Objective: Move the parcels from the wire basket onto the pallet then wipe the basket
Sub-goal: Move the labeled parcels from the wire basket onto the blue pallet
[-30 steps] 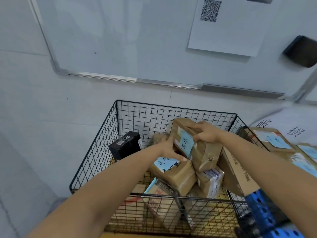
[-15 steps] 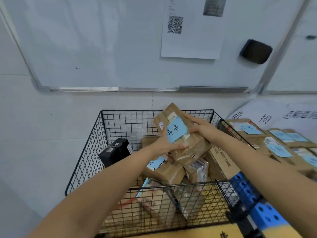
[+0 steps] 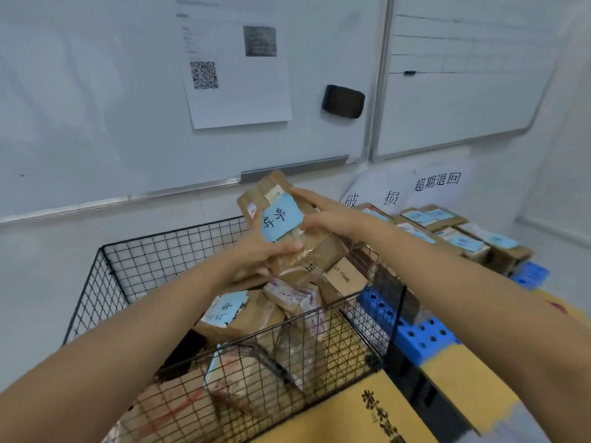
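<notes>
A brown taped parcel (image 3: 315,251) with a blue handwritten note is held up above the black wire basket (image 3: 150,254), over its far right part. My left hand (image 3: 262,251) grips its near left side. My right hand (image 3: 323,215) grips its far right side. Several more brown parcels (image 3: 252,314) lie piled inside the basket, one with a blue note. To the right, the blue plastic pallet (image 3: 422,334) carries a row of parcels (image 3: 460,238) with blue labels.
A whiteboard with a QR-code sheet (image 3: 236,71) and a black eraser (image 3: 343,101) hangs on the wall behind. White signs with writing (image 3: 436,183) lean at the wall above the pallet. A yellow box (image 3: 367,410) stands in front of the basket.
Both hands have lifted the blue-noted parcel up out of the pile and carried it to the right, toward the pallet. The view has swung right.
</notes>
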{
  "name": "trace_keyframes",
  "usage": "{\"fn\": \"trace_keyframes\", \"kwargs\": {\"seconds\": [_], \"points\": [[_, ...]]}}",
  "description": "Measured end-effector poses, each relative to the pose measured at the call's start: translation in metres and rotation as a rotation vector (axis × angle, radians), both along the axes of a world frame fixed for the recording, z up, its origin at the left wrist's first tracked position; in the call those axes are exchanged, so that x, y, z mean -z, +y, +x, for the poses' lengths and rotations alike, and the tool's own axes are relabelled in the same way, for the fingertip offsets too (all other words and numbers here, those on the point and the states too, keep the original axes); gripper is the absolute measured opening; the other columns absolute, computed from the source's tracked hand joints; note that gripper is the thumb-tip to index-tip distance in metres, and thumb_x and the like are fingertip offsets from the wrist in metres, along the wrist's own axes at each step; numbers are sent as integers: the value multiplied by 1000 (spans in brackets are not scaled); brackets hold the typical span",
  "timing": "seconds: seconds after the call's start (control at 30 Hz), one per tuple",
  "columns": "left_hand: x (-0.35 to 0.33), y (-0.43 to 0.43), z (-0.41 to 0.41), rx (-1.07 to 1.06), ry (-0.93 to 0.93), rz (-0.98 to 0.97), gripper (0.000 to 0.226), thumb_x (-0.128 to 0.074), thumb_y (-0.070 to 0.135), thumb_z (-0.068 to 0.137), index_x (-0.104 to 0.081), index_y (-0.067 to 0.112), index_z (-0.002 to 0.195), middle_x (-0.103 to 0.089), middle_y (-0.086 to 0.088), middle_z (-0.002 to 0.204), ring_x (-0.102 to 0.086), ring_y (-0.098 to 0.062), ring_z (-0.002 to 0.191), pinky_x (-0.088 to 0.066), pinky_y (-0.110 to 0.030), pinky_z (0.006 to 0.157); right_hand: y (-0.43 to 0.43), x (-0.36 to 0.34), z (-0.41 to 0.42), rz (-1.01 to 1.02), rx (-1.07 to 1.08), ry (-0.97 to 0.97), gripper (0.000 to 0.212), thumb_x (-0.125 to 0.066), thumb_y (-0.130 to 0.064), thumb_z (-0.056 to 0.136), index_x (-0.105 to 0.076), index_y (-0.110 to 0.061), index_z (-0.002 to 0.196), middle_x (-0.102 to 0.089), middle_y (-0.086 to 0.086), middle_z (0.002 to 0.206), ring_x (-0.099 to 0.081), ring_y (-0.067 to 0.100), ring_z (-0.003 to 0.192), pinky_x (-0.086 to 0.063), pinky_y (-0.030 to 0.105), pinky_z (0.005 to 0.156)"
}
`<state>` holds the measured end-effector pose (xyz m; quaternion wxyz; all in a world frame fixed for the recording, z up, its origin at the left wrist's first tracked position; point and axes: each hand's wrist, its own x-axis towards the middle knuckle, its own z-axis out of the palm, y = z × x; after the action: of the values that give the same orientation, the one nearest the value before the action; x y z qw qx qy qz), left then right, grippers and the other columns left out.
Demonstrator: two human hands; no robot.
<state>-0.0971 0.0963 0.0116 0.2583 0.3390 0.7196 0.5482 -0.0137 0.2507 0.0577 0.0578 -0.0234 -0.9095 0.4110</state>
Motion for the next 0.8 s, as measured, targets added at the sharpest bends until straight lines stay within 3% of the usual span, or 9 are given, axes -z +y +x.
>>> {"fn": "trace_keyframes", "kwargs": {"seconds": [0.07, 0.13, 0.23, 0.4, 0.53, 0.67, 0.73, 0.8], "points": [[-14, 11, 7, 12, 12, -35, 93, -85, 33, 60, -26, 30, 132, -55, 1, 113, -64, -13, 92, -55, -29, 54, 12, -10, 11, -45, 17, 12, 71, -55, -7, 84, -26, -32, 144, -33, -2, 148, -34, 15, 132, -33, 31, 107], [-31, 26, 15, 19, 25, -60, 95, -83, 31, 63, -23, 30, 137, -54, -1, 118, -61, -19, 97, -51, -26, 48, 26, -20, 23, -86, 49, 31, 71, -57, -9, 82, -27, -34, 143, -35, -4, 146, -36, 14, 130, -37, 29, 101], [-56, 52, 32, 43, 92, -84, 88, -79, 28, 70, -21, 29, 137, -54, 0, 119, -60, -14, 90, -51, -24, 47, 54, -35, 41, -104, 89, 74, 73, -57, -10, 80, -28, -34, 142, -35, -4, 145, -38, 14, 128, -38, 30, 102], [-84, 111, 69, 104, 165, -108, 63, -74, 25, 76, -29, 36, 118, -58, 8, 101, -62, -10, 85, -57, -33, 64, 114, -49, 81, -117, 142, 87, 78, -58, -23, 67, -31, -44, 137, -42, -5, 139, -48, 16, 119, -45, 38, 99], [-91, 172, 101, 158, 212, -138, 35, -72, 22, 80, -42, 36, 91, -57, 9, 97, -61, -13, 89, -56, -36, 70, 172, -50, 115, -62, 174, 94, 77, -58, -12, 78, -24, -36, 144, -36, -4, 144, -44, 13, 119, -43, 31, 97], [-78, 241, 129, 164, 195, -163, 38, -74, 25, 78, -41, 35, 96, -55, 10, 98, -59, -14, 94, -55, -33, 69, 235, -39, 148, -29, 224, 53, 87, -60, -20, 71, -16, -38, 144, -40, -4, 139, -49, 15, 115, -46, 31, 92], [-67, 271, 138, 169, 167, -180, 41, -74, 28, 77, -40, 35, 99, -55, 10, 98, -58, -13, 90, -54, -30, 64, 264, -29, 158, -77, 223, 45, 84, -60, -12, 80, -14, -41, 143, -50, -5, 126, -57, 12, 102, -49, 27, 83], [-57, 294, 143, 170, 130, -197, 52, -76, 30, 75, -39, 32, 111, -56, 7, 103, -59, -16, 95, -54, -29, 60, 286, -20, 163, -97, 202, 38, 82, -56, -6, 83, -15, -48, 140, -51, -11, 126, -56, 10, 106, -49, 27, 87]]}}
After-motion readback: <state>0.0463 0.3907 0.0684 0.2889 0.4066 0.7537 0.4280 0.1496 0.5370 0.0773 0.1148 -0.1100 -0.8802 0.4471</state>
